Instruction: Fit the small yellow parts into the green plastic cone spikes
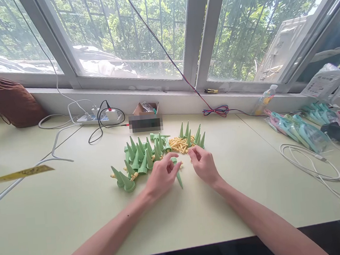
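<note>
Have a green cone (179, 180) at the left hand (164, 174), in the middle of the worktop (155, 228), tip toward the near edge; cannot tell whether clamped in that grip. Hold the right hand (203, 164) with grip pinched together, near yellow pieces (179, 145). See more cones (142, 165) leftward, and an open box (140, 109) by the far edge

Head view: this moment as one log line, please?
left hand: at green cone, grip unclear; right hand: pinched, contents unclear; yellow pieces: piled beyond hands
</note>
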`<state>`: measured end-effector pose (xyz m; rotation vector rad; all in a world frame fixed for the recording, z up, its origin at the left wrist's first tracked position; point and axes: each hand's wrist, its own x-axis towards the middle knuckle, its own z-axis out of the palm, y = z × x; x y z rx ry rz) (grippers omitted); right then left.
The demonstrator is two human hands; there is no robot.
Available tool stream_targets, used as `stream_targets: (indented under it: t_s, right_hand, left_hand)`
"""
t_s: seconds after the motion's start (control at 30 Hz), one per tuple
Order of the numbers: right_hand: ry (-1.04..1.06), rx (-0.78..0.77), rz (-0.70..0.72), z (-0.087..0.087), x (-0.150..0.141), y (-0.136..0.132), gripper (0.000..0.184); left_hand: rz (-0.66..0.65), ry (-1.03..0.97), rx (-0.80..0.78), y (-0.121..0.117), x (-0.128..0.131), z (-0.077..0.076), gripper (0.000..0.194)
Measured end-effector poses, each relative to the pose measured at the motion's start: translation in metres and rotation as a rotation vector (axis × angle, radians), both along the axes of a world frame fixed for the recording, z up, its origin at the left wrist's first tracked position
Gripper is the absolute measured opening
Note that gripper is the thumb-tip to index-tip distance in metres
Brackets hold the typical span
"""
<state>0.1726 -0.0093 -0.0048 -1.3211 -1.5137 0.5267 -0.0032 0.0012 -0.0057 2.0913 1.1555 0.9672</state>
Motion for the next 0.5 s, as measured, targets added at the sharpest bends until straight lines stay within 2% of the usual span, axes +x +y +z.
stream_targets:
  t_s: [0.13, 0.27, 0.37, 0.5]
  right_hand:
    - [-0.077, 0.004, -0.03, -0.0026, 0.0029, 0.0025, 0.02]
    - [-0.142, 0.001, -0.031, -0.0047, 0.0044, 0.0044, 0.017]
    - [-0.161, 0.004, -0.014, -0.0042, 0.0039, 0.0042, 0.016]
    - [-0.169, 0.033, 0.016, -0.006, 0.0034, 0.005, 0.016]
  left_hand:
    - [-0.142, 0.029, 0.119, -0.0032, -0.0002, -0.0023, 0.018]
    - [-0.295, 0.117, 0.244, -0.0071, 0.0004, -0.0025, 0.037]
    - [-0.301, 0.13, 0.307, -0.0074, 0.0011, -0.0033, 0.045]
    - [-0.255, 0.125, 0.331, -0.0056, 0.0005, -0.0059, 0.038]
